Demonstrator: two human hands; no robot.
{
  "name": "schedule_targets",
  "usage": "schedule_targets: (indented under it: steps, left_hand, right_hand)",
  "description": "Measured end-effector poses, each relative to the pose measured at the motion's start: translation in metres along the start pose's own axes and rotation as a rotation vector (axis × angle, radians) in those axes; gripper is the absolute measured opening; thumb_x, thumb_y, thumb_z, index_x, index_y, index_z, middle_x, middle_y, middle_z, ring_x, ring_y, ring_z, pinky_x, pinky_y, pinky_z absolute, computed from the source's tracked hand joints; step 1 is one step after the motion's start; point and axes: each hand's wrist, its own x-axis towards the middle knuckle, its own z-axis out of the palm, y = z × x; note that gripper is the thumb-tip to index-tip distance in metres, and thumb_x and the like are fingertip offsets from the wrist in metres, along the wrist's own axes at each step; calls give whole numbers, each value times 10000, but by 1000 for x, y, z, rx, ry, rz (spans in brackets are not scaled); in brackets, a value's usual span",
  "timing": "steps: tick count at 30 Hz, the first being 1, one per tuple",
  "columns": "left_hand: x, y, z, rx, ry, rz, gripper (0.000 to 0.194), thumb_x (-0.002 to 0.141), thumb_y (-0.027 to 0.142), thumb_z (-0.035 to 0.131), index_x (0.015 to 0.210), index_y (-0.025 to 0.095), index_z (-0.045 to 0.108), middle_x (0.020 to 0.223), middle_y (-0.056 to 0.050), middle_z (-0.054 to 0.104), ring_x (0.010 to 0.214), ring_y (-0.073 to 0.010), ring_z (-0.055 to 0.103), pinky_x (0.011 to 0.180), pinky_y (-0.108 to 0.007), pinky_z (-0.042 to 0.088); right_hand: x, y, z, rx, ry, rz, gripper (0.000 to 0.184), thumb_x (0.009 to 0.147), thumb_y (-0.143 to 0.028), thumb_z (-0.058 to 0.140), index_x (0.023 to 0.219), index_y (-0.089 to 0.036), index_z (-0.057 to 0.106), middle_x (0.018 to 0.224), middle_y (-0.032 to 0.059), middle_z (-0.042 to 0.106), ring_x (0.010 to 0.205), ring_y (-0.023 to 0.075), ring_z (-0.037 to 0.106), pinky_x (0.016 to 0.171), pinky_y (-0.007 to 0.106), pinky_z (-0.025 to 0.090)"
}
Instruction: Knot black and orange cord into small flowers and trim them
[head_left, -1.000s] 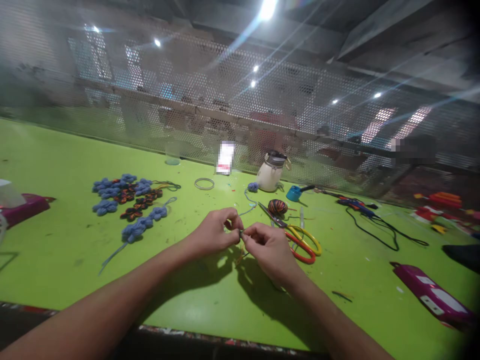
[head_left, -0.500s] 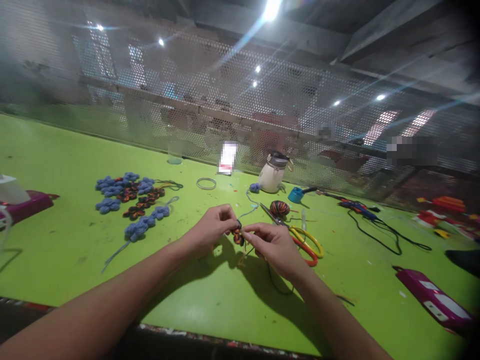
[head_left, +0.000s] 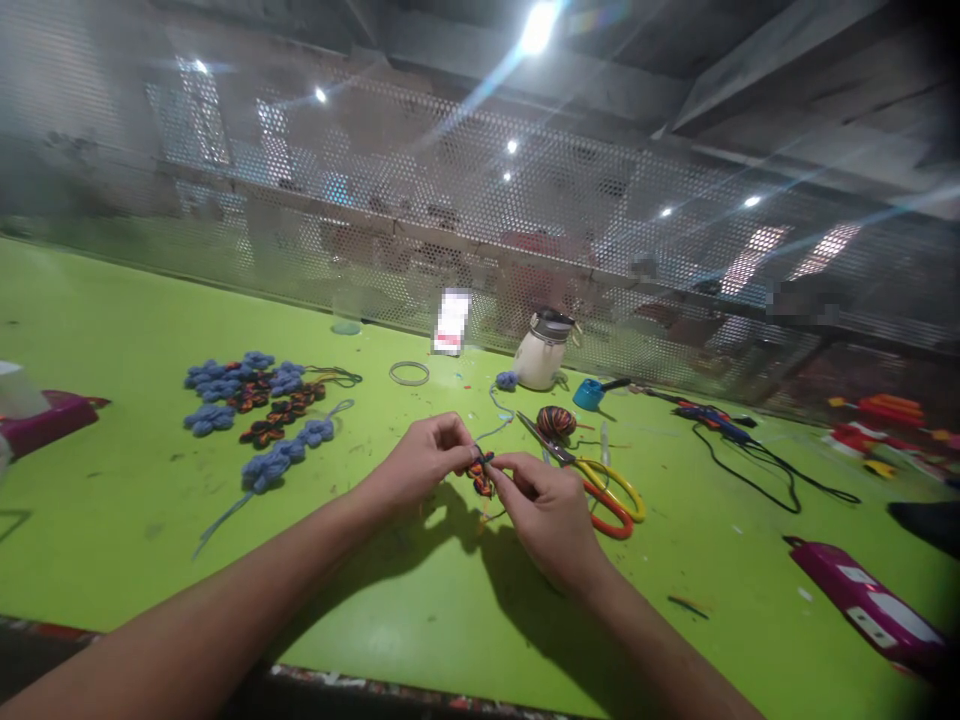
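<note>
Between my two hands is a small yarn flower in orange and dark strands. My left hand pinches its upper left side between thumb and fingers. From the right, my right hand is closed on the flower's other edge, thumb against fingertips; the exact grip is partly hidden. Loose yarn ends hang below the flower. Just beyond my right hand lie scissors with yellow and orange handles, blades apart. A multicoloured yarn ball sits by their blades.
Blue yarn flowers and orange-dark ones lie at left. Farther back stand a white jar, a phone and a blue pot. A metal ring lies before the phone. Purple power strips flank both sides.
My right hand has turned and shifted slightly, its fingers now closer on the flower. The dark strand that trailed below my right hand no longer shows there. The view has moved slightly.
</note>
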Motion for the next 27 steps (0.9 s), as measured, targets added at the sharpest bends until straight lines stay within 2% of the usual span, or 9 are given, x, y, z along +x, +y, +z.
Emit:
schedule_targets:
  steps: [7,12,17,27]
  left_hand:
    - [-1,2,3,125,57,64,88,692,197,582,649,140,530,582,4,562,576,-123,533,562,-254,404]
    - [-1,0,5,144,99,91,80,681,184,596,658,138,534,567,23,533,545,-107,509,528,-233,395]
    - [-2,1,7,32,14,21,86,715,205,587,735,121,580,635,-24,617,605,-141,581,634,-290,461]
    - [-1,3,2,63,1,12,70,734,198,575,711,132,582,622,-15,606,606,-131,563,611,-264,430]
  right_hand:
    - [0,3,2,-78,-25,6,196,818,-203,491,830,-140,676,481,-37,465,430,82,358,449,218,274]
    - [0,3,2,-63,-58,16,207,819,-182,486,869,-133,680,525,-16,552,451,91,429,470,210,310]
    - [1,3,2,30,-86,47,208,822,-148,484,888,-149,681,719,32,676,597,127,570,568,212,406]
    - [4,10,1,95,-110,64,203,831,-173,486,932,-161,661,760,37,687,643,140,601,600,227,447]
